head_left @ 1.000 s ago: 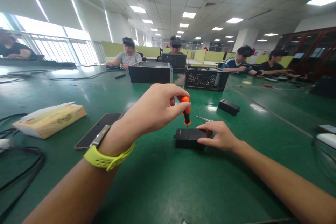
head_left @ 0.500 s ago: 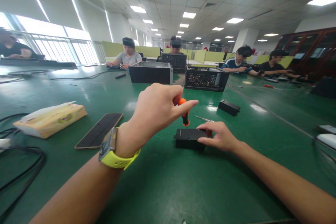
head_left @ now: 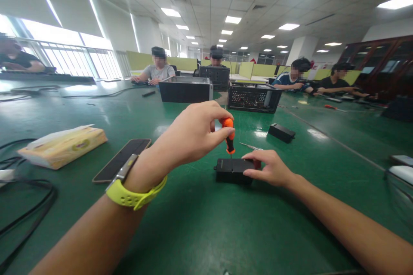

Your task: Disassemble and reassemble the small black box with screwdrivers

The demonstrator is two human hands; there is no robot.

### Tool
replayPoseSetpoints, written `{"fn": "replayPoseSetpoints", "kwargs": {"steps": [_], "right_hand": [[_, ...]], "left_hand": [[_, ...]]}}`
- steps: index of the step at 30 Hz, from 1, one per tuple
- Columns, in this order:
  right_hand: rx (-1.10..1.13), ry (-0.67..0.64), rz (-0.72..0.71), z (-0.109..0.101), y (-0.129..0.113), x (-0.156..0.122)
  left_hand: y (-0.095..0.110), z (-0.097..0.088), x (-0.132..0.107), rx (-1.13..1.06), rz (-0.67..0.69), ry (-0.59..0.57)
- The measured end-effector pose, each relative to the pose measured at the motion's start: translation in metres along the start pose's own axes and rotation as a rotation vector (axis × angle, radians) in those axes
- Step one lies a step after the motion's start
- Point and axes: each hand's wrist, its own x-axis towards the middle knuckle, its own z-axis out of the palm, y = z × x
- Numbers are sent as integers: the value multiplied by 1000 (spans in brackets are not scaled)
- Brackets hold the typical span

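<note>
My left hand point(head_left: 190, 133), with a yellow watch band on its wrist, is closed round the orange handle of a small screwdriver point(head_left: 229, 135). The screwdriver stands upright with its tip on the top of a small flat black box point(head_left: 230, 168) on the green table. My right hand point(head_left: 269, 167) lies on the right end of that box, fingers flat and pressing it down.
A phone point(head_left: 122, 159) and a tissue box point(head_left: 61, 146) lie to the left, with black cables point(head_left: 29, 206) at the far left. Another small black box point(head_left: 282, 132) and two open computer cases point(head_left: 251, 96) stand farther back. Several people sit along the far side.
My left hand has twisted on the screwdriver handle: the wrist rolled one way, then back, and the index finger stretched out and curled in again. The right hand and box stayed put.
</note>
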Motion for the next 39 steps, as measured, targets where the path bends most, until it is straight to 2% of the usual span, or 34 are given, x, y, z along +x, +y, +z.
{"fn": "replayPoseSetpoints", "kwargs": {"steps": [7, 13, 20, 25, 29, 36, 39], "right_hand": [[11, -2, 4, 0, 0, 0], [6, -6, 4, 0, 0, 0], [-1, -5, 2, 0, -1, 1], [-11, -5, -4, 0, -2, 1], [-4, 2, -11, 0, -2, 1], [4, 4, -1, 0, 1, 0], [5, 9, -1, -1, 0, 0]], "left_hand": [[0, -1, 0, -92, -25, -66], [1, 1, 0, 44, -20, 21], [6, 7, -1, 228, -103, 143], [7, 12, -3, 258, -145, 227], [6, 10, -2, 184, -143, 167], [1, -9, -1, -76, 7, -93], [0, -11, -1, -148, 24, -121]]}}
